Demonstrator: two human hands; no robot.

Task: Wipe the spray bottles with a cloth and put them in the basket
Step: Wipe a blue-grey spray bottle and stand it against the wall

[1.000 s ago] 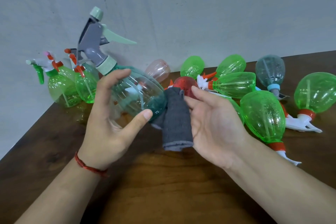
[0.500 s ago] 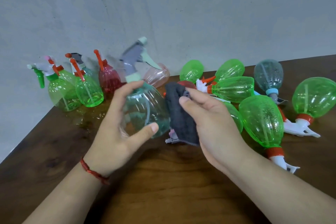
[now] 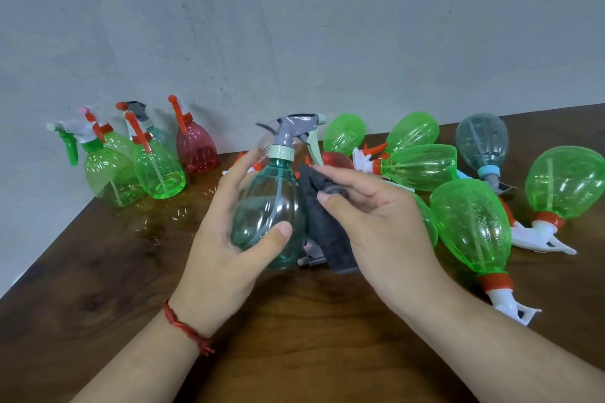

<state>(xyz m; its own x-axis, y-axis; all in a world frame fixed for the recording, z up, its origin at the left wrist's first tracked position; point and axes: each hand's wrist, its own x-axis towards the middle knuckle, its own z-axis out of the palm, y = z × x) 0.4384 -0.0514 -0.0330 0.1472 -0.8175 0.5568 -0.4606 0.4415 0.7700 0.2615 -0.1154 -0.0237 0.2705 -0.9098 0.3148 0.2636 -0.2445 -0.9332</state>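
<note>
The dark wooden table (image 3: 294,353) carries a cluster at its back left corner, all upright: green bottles (image 3: 159,173), a teal bottle (image 3: 163,138) and a red bottle (image 3: 196,150). Along the back edge toward the right, tipped green bottles (image 3: 471,226) and a grey bottle (image 3: 483,139) lie on their sides, crowded together.

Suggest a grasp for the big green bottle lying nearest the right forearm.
Probably the tapered end of the green bottle next to its orange collar, taken from above: it lies on its side, trigger head toward the person, and the belly looks wide for one hand.
</note>
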